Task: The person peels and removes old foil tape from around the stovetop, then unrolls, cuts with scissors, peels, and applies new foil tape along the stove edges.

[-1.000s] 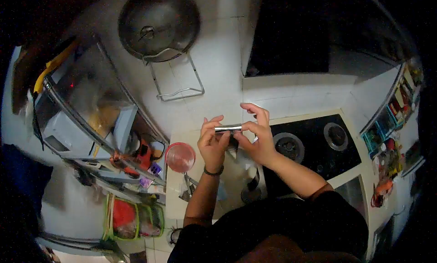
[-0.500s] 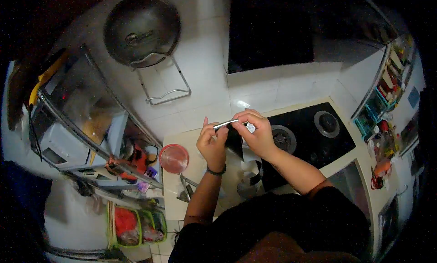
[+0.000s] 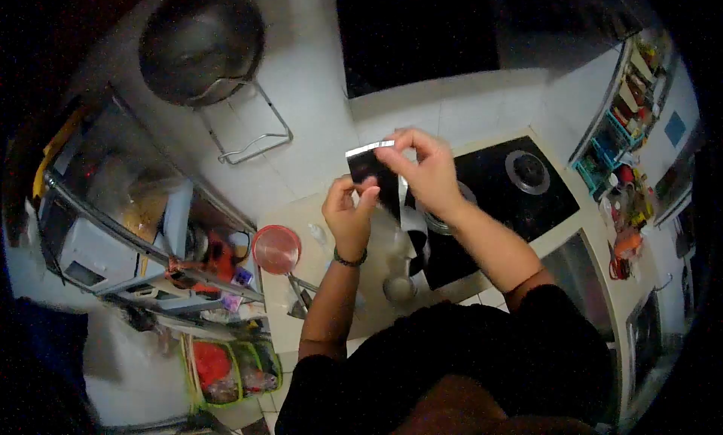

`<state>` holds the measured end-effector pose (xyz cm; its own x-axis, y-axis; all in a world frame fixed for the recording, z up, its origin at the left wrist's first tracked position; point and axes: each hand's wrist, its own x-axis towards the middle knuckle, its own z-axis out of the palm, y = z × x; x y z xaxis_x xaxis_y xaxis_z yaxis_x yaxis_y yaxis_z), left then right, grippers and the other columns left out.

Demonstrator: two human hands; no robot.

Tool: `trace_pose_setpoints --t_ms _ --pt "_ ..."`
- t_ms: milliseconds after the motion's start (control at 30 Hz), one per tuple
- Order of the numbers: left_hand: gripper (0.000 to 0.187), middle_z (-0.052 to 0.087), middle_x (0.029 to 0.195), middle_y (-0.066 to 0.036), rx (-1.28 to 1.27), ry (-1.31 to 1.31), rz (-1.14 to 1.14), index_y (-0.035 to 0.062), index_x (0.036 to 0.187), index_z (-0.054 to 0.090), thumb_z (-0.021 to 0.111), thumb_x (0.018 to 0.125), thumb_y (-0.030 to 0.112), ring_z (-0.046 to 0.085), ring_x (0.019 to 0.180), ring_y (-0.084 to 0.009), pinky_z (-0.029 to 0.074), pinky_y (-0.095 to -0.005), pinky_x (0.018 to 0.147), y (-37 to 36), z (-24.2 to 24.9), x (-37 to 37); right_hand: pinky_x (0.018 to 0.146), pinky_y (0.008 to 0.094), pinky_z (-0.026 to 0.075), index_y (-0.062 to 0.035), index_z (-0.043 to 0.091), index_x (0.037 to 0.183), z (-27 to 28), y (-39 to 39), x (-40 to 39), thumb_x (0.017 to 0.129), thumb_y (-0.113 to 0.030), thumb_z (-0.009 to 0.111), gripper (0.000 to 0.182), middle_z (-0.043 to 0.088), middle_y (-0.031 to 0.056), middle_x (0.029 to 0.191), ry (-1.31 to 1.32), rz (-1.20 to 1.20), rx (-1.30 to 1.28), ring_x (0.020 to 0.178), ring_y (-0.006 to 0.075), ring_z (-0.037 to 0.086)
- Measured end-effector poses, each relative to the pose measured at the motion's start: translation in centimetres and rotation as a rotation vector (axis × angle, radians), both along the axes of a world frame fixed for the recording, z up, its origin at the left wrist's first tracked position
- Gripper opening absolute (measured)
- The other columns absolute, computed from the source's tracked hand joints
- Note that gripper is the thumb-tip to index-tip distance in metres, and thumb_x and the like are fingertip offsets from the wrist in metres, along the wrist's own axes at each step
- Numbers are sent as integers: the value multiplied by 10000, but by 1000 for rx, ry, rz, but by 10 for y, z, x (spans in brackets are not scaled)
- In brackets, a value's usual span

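My right hand [image 3: 428, 171] pinches the top edge of a black strip with a shiny silver edge [image 3: 374, 167], thumb in front. From under this hand a long silvery-white length of the strip curls down over the counter, with dark parts showing in its bends. My left hand [image 3: 350, 216], wearing a dark bracelet, is just below the strip's lower left. Its fingers are loosely curled and its thumb stands apart, fingertips close to the black face. Under the hands, a round greyish object [image 3: 399, 288] is on the counter [image 3: 316, 201].
A black gas stove [image 3: 482, 243] with round burners lies to the right. On the left are a red-rimmed strainer [image 3: 276, 249] and a small white bottle [image 3: 318, 232]. A dark wok [image 3: 202, 47] hangs on the wall by a wire rack [image 3: 256, 137]. Shelves [image 3: 151, 243] flank the counter.
The strip has turned from edge-on to showing its black face. My right hand has lifted with it, while my left hand has come away from its edge. The view has shifted.
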<state>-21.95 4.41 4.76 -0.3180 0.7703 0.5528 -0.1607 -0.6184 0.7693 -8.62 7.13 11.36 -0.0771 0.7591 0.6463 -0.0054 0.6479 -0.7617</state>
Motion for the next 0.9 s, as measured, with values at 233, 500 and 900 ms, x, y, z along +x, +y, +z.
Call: trace_pose_setpoints --t_ms 233,500,900 --pt "153 618 801 -42 -55 440 -410 -21 817 651 696 786 122 559 719 -105 431 -227 637 29 -19 15 702 284 467 -21 597 726 66 19 45 739 -139 722 173 642 78 772 -11 -199 416 740 172 612" --pt "710 400 1306 -149 185 508 -230 -19 1306 282 671 725 99 409 1202 -236 321 -344 1016 25 80 54 640 339 458 -62 520 796 93 6 62 677 -72 652 178 564 86 782 -777 -588 1081 699 255 565" --pt "328 591 1085 -135 -74 4 -851 -20 1166 508 501 916 191 569 1005 -221 440 -316 890 58 100 71 789 381 461 -42 538 1077 144 0 82 725 -159 678 397 581 136 1015 -767 -329 954 923 332 561"
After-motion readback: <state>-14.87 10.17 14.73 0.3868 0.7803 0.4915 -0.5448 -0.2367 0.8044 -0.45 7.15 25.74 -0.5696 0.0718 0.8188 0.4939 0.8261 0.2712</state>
